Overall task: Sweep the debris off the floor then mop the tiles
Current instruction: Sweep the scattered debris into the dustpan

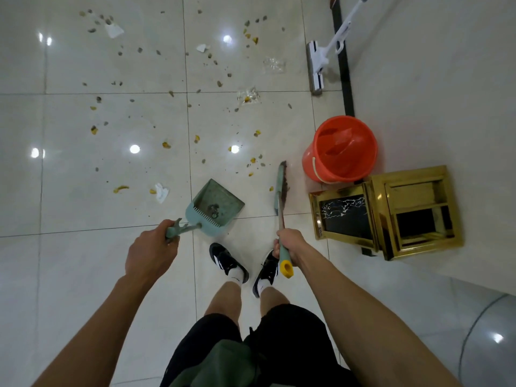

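Note:
My left hand (152, 252) grips the handle of a pale green dustpan (216, 209), which sits low over the tiles just ahead of my feet with a little dirt in it. My right hand (289, 243) grips the green, yellow-capped handle of a broom (280, 189), whose bristle head points away from me beside the dustpan. Debris (167, 145) of yellow scraps, seed husks, white paper bits and clear wrappers is scattered over the glossy white tiled floor (111, 275) ahead. A white flat mop (317, 68) leans against the wall at the upper right.
An orange bucket (339, 149) stands to the right of the broom. A gold metal bin (391, 213) lies against the wall beside it. A black strip (344, 79) runs along the wall base. My shoes (243, 265) are just behind the dustpan.

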`<action>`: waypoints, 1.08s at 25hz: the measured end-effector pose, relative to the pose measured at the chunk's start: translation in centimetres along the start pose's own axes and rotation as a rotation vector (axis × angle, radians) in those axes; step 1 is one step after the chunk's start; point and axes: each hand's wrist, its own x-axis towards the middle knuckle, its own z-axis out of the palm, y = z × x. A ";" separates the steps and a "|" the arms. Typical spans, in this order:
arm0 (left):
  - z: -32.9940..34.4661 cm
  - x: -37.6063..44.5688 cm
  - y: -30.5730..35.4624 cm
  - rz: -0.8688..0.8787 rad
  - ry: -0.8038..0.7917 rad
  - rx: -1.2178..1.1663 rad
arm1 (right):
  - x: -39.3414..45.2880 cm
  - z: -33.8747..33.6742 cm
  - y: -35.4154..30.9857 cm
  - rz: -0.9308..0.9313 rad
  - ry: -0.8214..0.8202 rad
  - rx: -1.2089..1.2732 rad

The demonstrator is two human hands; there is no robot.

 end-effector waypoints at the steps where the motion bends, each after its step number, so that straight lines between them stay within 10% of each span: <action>1: -0.1 0.3 -0.4 -0.015 -0.019 -0.026 | 0.2 1.2 -0.7 -0.008 -0.005 0.007; 8: -1.1 3.5 -2.5 -0.107 -0.212 -0.084 | 0.5 9.9 -6.7 -0.083 -0.059 -0.022; 27: -3.5 3.4 7.2 -0.279 0.075 -0.105 | -2.7 10.5 -14.6 -0.252 -0.201 -0.322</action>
